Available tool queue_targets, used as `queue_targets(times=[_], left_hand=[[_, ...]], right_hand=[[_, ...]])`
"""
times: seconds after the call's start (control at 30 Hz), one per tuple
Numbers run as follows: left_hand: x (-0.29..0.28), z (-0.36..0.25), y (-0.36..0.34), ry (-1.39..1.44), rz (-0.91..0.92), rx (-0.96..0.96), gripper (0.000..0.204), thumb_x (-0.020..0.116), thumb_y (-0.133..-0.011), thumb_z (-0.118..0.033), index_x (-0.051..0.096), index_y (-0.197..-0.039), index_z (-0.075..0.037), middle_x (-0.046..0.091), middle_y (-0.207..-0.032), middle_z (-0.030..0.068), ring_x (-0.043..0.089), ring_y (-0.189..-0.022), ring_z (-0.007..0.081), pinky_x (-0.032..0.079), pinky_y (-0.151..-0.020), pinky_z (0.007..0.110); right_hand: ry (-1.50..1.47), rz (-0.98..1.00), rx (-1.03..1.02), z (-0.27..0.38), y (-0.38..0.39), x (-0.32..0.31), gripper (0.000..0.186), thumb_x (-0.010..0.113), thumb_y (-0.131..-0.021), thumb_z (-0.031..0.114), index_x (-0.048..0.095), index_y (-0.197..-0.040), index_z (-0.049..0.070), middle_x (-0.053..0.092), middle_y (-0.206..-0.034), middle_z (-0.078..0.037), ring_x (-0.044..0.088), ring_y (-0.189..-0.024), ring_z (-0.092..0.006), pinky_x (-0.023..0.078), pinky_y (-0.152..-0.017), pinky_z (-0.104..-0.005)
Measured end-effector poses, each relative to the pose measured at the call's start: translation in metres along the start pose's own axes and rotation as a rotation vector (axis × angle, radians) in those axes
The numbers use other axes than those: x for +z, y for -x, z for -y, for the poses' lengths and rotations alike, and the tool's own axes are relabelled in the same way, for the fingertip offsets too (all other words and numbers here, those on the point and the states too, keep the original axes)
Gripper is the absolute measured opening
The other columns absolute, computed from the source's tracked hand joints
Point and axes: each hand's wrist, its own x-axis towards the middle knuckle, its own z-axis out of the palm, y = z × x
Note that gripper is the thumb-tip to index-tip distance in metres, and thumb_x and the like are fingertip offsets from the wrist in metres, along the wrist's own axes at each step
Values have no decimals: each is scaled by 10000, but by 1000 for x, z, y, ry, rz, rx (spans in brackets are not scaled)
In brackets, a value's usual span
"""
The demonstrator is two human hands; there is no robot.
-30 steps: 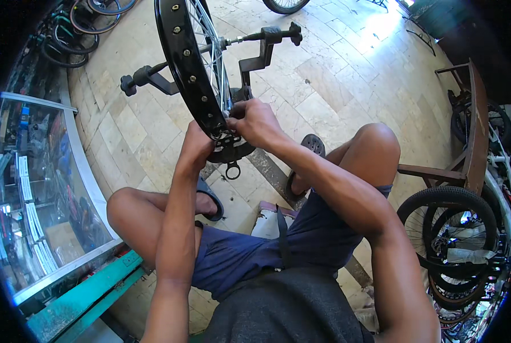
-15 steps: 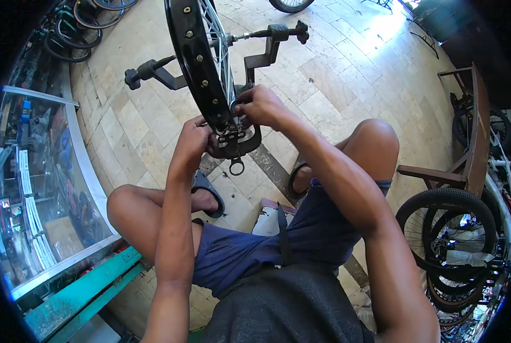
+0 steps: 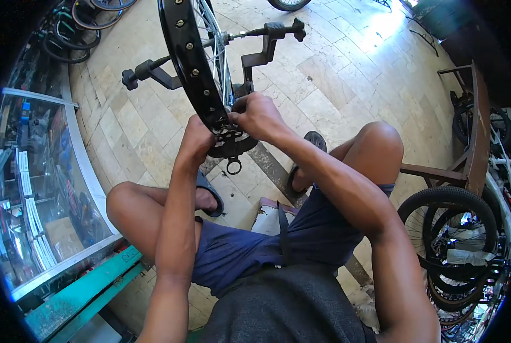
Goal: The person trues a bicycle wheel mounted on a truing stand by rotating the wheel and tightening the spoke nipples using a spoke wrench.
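Note:
A bicycle wheel with a glossy black rim [image 3: 190, 60] stands upright in front of me. Its axle is clamped in a dark metal wheel truing stand [image 3: 259, 59], whose base has a metal ring [image 3: 234, 166] on the near side. My left hand [image 3: 197, 137] is curled at the rim's left side, low by the stand's base, its fingertips hidden. On the other side my right hand [image 3: 256, 115] has thumb and fingers pinched together beside the lowest spokes, close to the rim. Whatever small part is between those fingers is hidden.
A glass display case [image 3: 44, 188] stands to the left, with a green bench [image 3: 84, 294] by it. Bicycle wheels [image 3: 447, 228] and a brown wooden bench [image 3: 477, 131] are at the right. More wheels [image 3: 72, 34] hang far left. My sandalled foot [image 3: 207, 197] rests beneath the stand.
My right hand has shifted slightly down and left along the rim. The left hand has curled in closer, hiding its fingers. The wheel and stand appear slightly further left.

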Motion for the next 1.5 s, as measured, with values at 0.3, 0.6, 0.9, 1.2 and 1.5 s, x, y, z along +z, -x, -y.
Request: queue_targets(times=[0.3, 0.6, 0.9, 1.2, 1.5], left_hand=[[12, 4, 3, -135, -100, 45, 226, 716, -916, -204, 707, -1009, 1, 665, -868, 49, 576, -766, 122, 433, -612, 243], [-31, 4, 5, 32, 126, -98, 213, 627, -966, -213, 692, -1004, -14, 638, -880, 22, 533, -725, 103, 361, -568, 234], [-10, 10, 0, -12, 64, -63, 234, 634, -970, -215, 677, -1101, -27, 655, -930, 38, 556, -776, 119, 398, -619, 261], [15, 1, 3, -74, -72, -22, 386, 704, -952, -206, 629, -1274, -7, 684, -1003, 74, 620, -882, 154, 487, -723, 301], [17, -25, 17, -103, -80, -2, 325, 742, -900, -185, 692, -1143, 25, 710, -935, 95, 640, -820, 144, 500, -671, 270]], right_hand=[[-68, 12, 30, -18, -17, -1, 244, 799, -816, 208, 793, -921, -12, 738, -770, -182, 701, -706, -340, 560, -724, -429], [25, 49, 51, -24, -35, 6, 330, 807, -784, 243, 759, -891, -66, 737, -836, -230, 706, -765, -412, 576, -742, -457], [65, 34, -32, -12, -17, 2, 345, 789, -788, 249, 742, -888, -78, 733, -853, -256, 698, -759, -445, 574, -730, -472], [-45, 31, -66, -10, -6, -3, 289, 765, -817, 221, 767, -904, -55, 734, -797, -219, 696, -701, -382, 564, -711, -438], [31, 72, 27, -2, -9, -6, 215, 730, -879, 152, 795, -983, -25, 724, -747, -94, 636, -633, -171, 532, -661, -320]])
